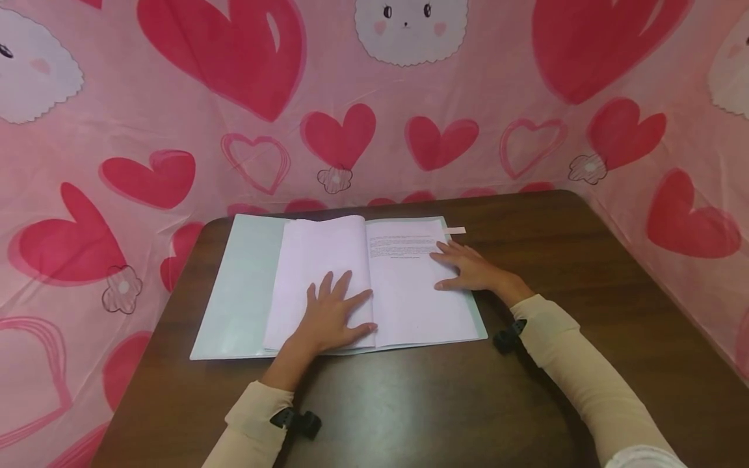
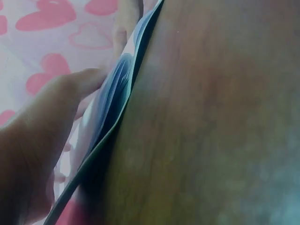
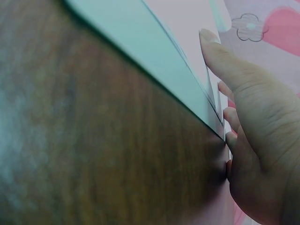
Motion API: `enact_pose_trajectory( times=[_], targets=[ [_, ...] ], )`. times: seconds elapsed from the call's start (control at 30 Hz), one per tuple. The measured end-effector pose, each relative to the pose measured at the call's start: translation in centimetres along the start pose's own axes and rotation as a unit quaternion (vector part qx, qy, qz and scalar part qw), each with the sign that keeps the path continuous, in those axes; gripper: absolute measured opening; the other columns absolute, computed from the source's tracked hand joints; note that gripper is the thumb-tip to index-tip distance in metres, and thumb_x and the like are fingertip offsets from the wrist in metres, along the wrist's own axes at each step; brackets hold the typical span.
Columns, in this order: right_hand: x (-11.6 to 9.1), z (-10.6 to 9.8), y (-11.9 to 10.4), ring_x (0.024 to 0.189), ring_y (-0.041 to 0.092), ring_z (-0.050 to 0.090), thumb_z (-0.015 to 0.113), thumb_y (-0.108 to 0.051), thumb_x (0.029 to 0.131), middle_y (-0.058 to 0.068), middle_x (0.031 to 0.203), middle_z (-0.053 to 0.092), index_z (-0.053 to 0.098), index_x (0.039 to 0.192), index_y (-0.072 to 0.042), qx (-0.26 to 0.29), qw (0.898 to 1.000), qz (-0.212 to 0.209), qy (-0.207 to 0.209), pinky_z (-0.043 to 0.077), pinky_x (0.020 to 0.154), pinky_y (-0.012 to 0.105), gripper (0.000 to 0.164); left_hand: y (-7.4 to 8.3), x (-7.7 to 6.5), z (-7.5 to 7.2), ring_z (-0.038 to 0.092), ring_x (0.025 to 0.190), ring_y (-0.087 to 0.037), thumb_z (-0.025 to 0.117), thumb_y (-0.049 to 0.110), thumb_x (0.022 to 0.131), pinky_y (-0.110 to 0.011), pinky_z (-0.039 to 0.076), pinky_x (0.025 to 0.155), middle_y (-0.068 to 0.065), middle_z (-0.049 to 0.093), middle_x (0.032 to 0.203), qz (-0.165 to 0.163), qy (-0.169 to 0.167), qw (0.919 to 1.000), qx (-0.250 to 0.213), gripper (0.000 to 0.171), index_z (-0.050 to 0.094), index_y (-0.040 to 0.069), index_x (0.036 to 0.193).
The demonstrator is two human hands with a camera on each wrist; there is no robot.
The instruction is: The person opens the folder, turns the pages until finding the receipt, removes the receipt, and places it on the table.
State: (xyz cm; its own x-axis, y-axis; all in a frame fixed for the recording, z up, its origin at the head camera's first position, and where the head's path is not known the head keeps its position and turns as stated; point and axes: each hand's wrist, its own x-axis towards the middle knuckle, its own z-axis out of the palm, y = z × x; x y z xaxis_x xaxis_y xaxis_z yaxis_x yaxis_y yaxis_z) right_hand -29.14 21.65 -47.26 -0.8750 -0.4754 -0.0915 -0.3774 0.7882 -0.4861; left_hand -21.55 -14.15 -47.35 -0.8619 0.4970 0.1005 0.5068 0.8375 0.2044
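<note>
A pale green folder (image 1: 240,292) lies spread on the table with white pages inside. Its left page (image 1: 322,250) is blank and bulges a little near the middle fold. On the right page (image 1: 409,305) a short block of printed text shows near the top. My left hand (image 1: 331,318) rests on the left page with fingers spread, its thumb by the fold. At the right page's outer edge, my right hand (image 1: 465,268) lies with straight, parted fingers touching the paper. In the left wrist view the stacked sheets (image 2: 112,93) curve up from the cover.
The dark brown wooden table (image 1: 374,403) carries the folder near its far edge. A small pale tab (image 1: 454,230) sticks out past the folder's right side. Pink cloth (image 1: 199,84) with red hearts hangs behind and along both sides. Each sleeve bears a black wrist camera (image 1: 296,421).
</note>
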Motion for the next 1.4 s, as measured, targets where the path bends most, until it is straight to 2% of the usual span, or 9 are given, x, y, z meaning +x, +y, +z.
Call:
enact_pose_trajectory(
  times=[0.33, 0.43, 0.63, 0.77, 0.9, 1.0, 1.1, 1.27, 1.4],
  targets=[
    [0.2, -0.1, 0.2, 0.159, 0.045, 0.005, 0.076, -0.047, 0.087, 0.017, 0.171, 0.018, 0.040, 0.157, -0.014, 0.002, 1.000, 0.003, -0.001, 0.003, 0.125, 0.068, 0.086, -1.2, -0.3, 0.6, 0.024, 0.155, -0.048, 0.052, 0.077, 0.083, -0.079, 0.014, 0.117, -0.012, 0.034, 0.167, 0.000, -0.021, 0.9997, -0.015, 0.080, 0.042, 0.041, 0.153],
    [0.5, -0.1, 0.3, 0.159, 0.045, 0.009, 0.075, -0.045, 0.087, 0.017, 0.170, 0.022, 0.042, 0.155, -0.013, 0.007, 1.000, 0.005, 0.002, 0.007, 0.125, 0.070, 0.082, -1.4, -0.4, 0.7, 0.023, 0.155, -0.047, 0.052, 0.077, 0.084, -0.079, 0.014, 0.117, -0.011, 0.033, 0.167, 0.000, -0.028, 0.9994, -0.019, 0.079, 0.041, 0.041, 0.154],
    [2.5, -0.9, 0.7, 0.149, 0.046, 0.035, 0.075, -0.029, 0.091, 0.024, 0.156, 0.047, 0.060, 0.140, -0.003, 0.026, 0.997, -0.036, 0.055, 0.022, 0.122, 0.068, 0.058, -1.7, -0.5, 0.7, 0.022, 0.156, -0.045, 0.053, 0.077, 0.084, -0.078, 0.013, 0.118, -0.010, 0.032, 0.168, -0.009, -0.036, 0.9989, -0.028, 0.079, 0.039, 0.042, 0.154],
    [4.1, -1.6, 1.3, 0.131, 0.043, 0.054, 0.076, -0.017, 0.090, 0.026, 0.139, 0.062, 0.065, 0.130, 0.003, 0.047, 0.993, -0.054, 0.096, 0.035, 0.118, 0.062, 0.046, -1.7, -0.4, 0.8, 0.022, 0.156, -0.045, 0.054, 0.076, 0.084, -0.079, 0.012, 0.118, -0.010, 0.033, 0.168, -0.006, -0.031, 0.9989, -0.035, 0.078, 0.041, 0.042, 0.154],
    [5.4, -2.1, 1.8, 0.108, 0.037, 0.059, 0.074, -0.014, 0.092, 0.026, 0.126, 0.068, 0.066, 0.128, 0.003, 0.075, 0.990, -0.019, 0.115, 0.048, 0.105, 0.057, 0.041, -1.7, -0.3, 0.9, 0.022, 0.156, -0.045, 0.054, 0.076, 0.084, -0.078, 0.012, 0.118, -0.009, 0.033, 0.168, -0.006, -0.029, 0.9990, -0.032, 0.079, 0.041, 0.041, 0.154],
    [6.1, -2.3, 2.3, 0.104, 0.035, 0.056, 0.072, -0.015, 0.094, 0.025, 0.124, 0.067, 0.065, 0.131, 0.001, 0.087, 0.989, 0.019, 0.119, 0.052, 0.101, 0.055, 0.040, -1.6, -0.2, 0.8, 0.022, 0.156, -0.044, 0.054, 0.076, 0.084, -0.077, 0.012, 0.119, -0.008, 0.033, 0.168, -0.008, -0.031, 0.9990, -0.030, 0.079, 0.040, 0.042, 0.154],
    [6.8, -2.6, 2.7, 0.104, 0.035, 0.056, 0.071, -0.015, 0.096, 0.026, 0.122, 0.066, 0.064, 0.132, 0.001, 0.088, 0.988, 0.031, 0.124, 0.054, 0.099, 0.050, 0.040, -1.5, -0.2, 0.7, 0.020, 0.157, -0.043, 0.054, 0.077, 0.083, -0.076, 0.010, 0.120, -0.006, 0.031, 0.169, -0.014, -0.037, 0.9987, -0.032, 0.080, 0.038, 0.044, 0.154],
    [8.0, -3.0, 3.2, 0.098, 0.032, 0.054, 0.073, -0.016, 0.094, 0.025, 0.118, 0.067, 0.066, 0.128, 0.001, 0.077, 0.987, 0.038, 0.133, 0.051, 0.083, 0.032, 0.038, -1.7, -0.2, 0.9, 0.018, 0.158, -0.042, 0.054, 0.078, 0.083, -0.076, 0.008, 0.121, -0.005, 0.029, 0.170, -0.017, -0.043, 0.9983, -0.035, 0.081, 0.036, 0.044, 0.155],
    [8.7, -3.3, 3.4, 0.098, 0.032, 0.052, 0.075, -0.018, 0.093, 0.026, 0.118, 0.065, 0.066, 0.128, 0.003, 0.069, 0.989, 0.047, 0.126, 0.047, 0.082, 0.034, 0.042, -1.8, -0.3, 1.0, 0.018, 0.158, -0.042, 0.053, 0.078, 0.084, -0.076, 0.009, 0.120, -0.005, 0.029, 0.170, -0.017, -0.044, 0.9984, -0.033, 0.081, 0.036, 0.044, 0.155]
  ],
)
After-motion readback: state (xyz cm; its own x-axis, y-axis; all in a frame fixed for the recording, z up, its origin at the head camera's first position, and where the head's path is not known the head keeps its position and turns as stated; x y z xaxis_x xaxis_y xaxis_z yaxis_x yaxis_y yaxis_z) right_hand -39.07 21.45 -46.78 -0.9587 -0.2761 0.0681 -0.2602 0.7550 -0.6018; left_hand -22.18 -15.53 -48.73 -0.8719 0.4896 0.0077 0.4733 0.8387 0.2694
